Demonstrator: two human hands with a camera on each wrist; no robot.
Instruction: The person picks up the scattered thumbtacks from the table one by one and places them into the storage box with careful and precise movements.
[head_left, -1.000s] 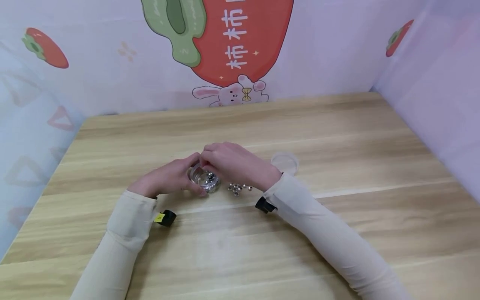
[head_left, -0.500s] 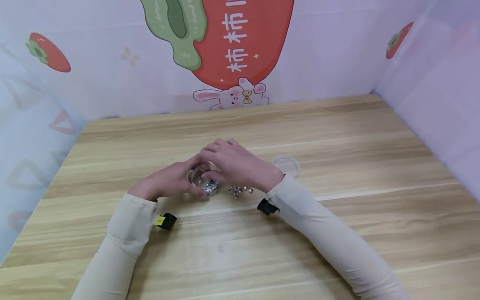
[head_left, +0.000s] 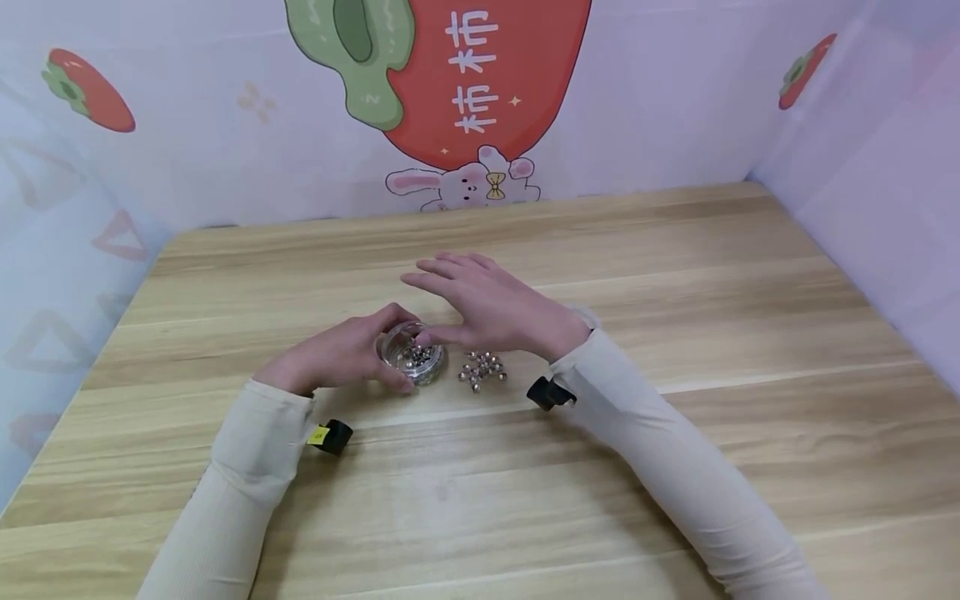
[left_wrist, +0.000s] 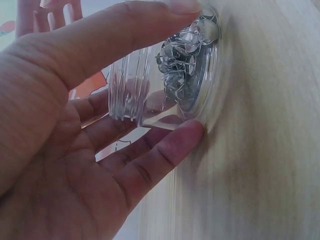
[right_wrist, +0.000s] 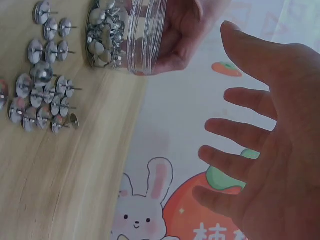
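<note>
Silvery tacks (head_left: 420, 357) lie inside the clear jar (left_wrist: 131, 85), its side gripped by the left hand (head_left: 345, 354), while the right hand (head_left: 498, 312) hangs empty, fingers straight, above it; a loose cluster (head_left: 482, 367) just to its right seemingly remains.

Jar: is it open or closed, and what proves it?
Open: nothing caps the jar. The right wrist view shows its threaded neck bare, and the head view looks in from above on tacks.
</note>
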